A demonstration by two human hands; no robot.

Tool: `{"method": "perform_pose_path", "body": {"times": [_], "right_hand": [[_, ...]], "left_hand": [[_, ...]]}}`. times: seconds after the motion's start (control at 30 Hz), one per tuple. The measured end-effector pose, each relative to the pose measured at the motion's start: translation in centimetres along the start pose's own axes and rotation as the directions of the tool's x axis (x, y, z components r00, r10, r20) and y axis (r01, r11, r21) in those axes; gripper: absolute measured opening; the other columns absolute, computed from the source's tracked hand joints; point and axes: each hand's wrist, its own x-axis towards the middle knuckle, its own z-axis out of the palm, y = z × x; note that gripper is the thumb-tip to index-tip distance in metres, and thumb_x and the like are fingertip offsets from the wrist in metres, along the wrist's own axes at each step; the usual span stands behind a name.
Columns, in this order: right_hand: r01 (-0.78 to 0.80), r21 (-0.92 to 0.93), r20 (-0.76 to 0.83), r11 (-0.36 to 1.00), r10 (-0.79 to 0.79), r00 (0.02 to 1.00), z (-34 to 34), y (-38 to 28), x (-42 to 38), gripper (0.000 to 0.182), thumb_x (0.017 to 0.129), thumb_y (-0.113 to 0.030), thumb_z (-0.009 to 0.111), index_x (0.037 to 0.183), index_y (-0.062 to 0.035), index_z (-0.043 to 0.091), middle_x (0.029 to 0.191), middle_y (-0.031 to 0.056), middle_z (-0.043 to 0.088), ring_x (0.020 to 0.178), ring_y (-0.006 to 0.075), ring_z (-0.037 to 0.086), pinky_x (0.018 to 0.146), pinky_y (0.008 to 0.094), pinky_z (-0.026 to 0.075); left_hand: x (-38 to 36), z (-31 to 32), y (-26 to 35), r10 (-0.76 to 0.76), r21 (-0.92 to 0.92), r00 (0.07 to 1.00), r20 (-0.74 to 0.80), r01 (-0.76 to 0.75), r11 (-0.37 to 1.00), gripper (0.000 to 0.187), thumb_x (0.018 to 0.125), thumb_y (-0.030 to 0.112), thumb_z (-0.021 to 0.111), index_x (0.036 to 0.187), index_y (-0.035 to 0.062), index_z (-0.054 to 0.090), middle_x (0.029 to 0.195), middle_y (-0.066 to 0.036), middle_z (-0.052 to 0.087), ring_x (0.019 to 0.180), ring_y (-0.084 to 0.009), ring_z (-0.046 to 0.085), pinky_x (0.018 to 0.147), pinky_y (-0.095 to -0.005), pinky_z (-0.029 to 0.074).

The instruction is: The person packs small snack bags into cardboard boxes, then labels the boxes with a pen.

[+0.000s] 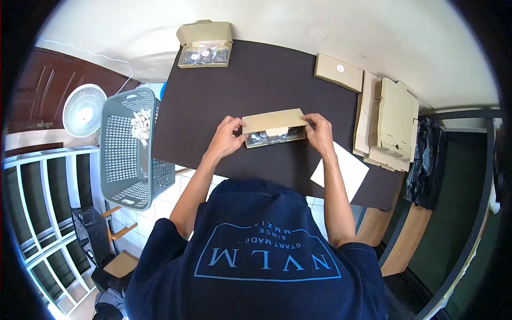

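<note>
A small brown cardboard box (274, 118) lies in front of me with its lid partly lowered. Through the gap at the front I see dark items in clear plastic (261, 138), too small to name, and a pale flap or label at the middle. At the box's left end, my left hand (228, 137) pinches the lid and side between thumb and fingers. My right hand (319, 134) grips the right end in the same way, its fingers on the lid's corner. White paper (341, 172) lies beneath my right forearm.
On the dark table (256, 74), an opened box (205, 53) with bagged parts stands back left. A closed box with a round sticker (339, 72) and stacked flat cardboard (394, 120) lie right. Left are a grey laundry basket (128, 200) and a fan (84, 110).
</note>
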Motion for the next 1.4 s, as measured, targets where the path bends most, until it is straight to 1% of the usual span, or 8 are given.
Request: {"method": "perform_pose_path", "body": {"times": [0.1,0.13,0.23,0.4,0.8,1.13,1.2,1.4], "right_hand": [[-0.051,-0.033,0.07,0.998,0.053,0.996,0.6,0.8,-1.2,0.03,0.075,0.005,0.058,0.104,0.0009,0.067,0.106,0.0172,0.065,0.098,0.0331,0.064,0.088,0.0397,0.05],[-0.013,-0.057,0.057,0.998,0.016,0.998,1.1,1.5,-1.5,0.032,0.074,0.004,0.059,0.105,-0.001,0.066,0.114,0.0175,0.061,0.104,0.0332,0.062,0.09,0.0397,0.049],[0.055,-0.045,0.075,0.997,-0.051,0.996,1.6,1.3,-2.2,0.037,0.072,0.0,0.064,0.108,-0.0055,0.066,0.134,0.0185,0.048,0.121,0.0359,0.051,0.099,0.0418,0.045],[0.134,-0.067,0.221,0.989,-0.116,0.968,3.5,0.9,-2.5,0.055,0.071,-0.023,0.081,0.122,-0.015,0.065,0.157,0.0203,0.016,0.144,0.0395,0.02,0.116,0.0489,0.026],[0.142,-0.096,0.171,0.985,-0.124,0.977,4.7,1.7,-3.3,0.053,0.073,-0.019,0.08,0.124,-0.0201,0.066,0.155,0.0165,0.027,0.144,0.0378,0.022,0.115,0.0463,0.028],[0.174,-0.117,0.155,0.978,-0.155,0.976,4.9,1.9,-3.7,0.047,0.074,-0.019,0.079,0.12,-0.0174,0.068,0.154,0.0168,0.029,0.143,0.0399,0.022,0.115,0.0459,0.029],[0.266,-0.258,0.146,0.929,-0.235,0.961,4.9,1.6,-4.3,0.048,0.082,-0.027,0.073,0.127,-0.0163,0.063,0.153,0.0176,0.031,0.143,0.0404,0.022,0.114,0.0552,0.024],[0.347,-0.506,0.187,0.79,-0.292,0.938,7.6,0.7,-7.4,0.065,0.093,-0.047,0.051,0.143,-0.0077,0.041,0.152,0.0167,0.032,0.142,0.0387,0.024,0.114,0.0607,0.014]], "left_hand": [[-1.4,1.0,-0.3,0.083,0.177,0.996,0.03,-0.087,0.98,0.037,0.078,0.01,0.073,0.112,0.0055,0.057,0.134,-0.017,0.042,0.127,-0.0339,0.044,0.102,-0.0429,0.044],[-1.4,1.3,-0.6,0.054,0.169,0.995,0.085,-0.068,0.983,0.049,0.078,0.019,0.076,0.122,0.0111,0.055,0.143,-0.019,0.033,0.138,-0.0379,0.027,0.113,-0.0492,0.031],[-1.6,2.8,-0.2,0.252,0.264,0.968,0.014,-0.247,0.932,0.056,0.075,0.028,0.078,0.125,0.0141,0.057,0.144,-0.022,0.034,0.14,-0.0389,0.025,0.112,-0.0515,0.027],[0.3,4.8,-0.3,0.248,0.314,0.965,0.089,-0.264,0.912,0.056,0.079,0.04,0.074,0.131,0.0263,0.059,0.151,-0.015,0.031,0.144,-0.0391,0.018,0.109,-0.0684,0.017],[0.4,6.6,-1.6,0.378,0.252,0.925,0.035,-0.374,0.893,0.052,0.079,0.025,0.076,0.128,0.022,0.062,0.148,-0.019,0.034,0.141,-0.0434,0.022,0.114,-0.0545,0.022],[-0.5,8.0,-2.3,0.417,0.316,0.909,0.016,-0.4,0.86,0.048,0.086,0.03,0.069,0.132,0.0242,0.059,0.153,-0.019,0.028,0.143,-0.0431,0.016,0.112,-0.0612,0.019],[-0.9,8.0,-2.2,0.362,0.435,0.93,0.067,-0.353,0.828,0.05,0.09,0.033,0.063,0.139,0.0266,0.052,0.155,-0.018,0.023,0.145,-0.0418,0.014,0.111,-0.0641,0.017],[-1.2,7.5,-1.8,0.343,0.558,0.928,0.146,-0.363,0.746,0.055,0.093,0.037,0.058,0.145,0.0291,0.042,0.157,-0.018,0.02,0.145,-0.0399,0.014,0.111,-0.0654,0.016]]}}
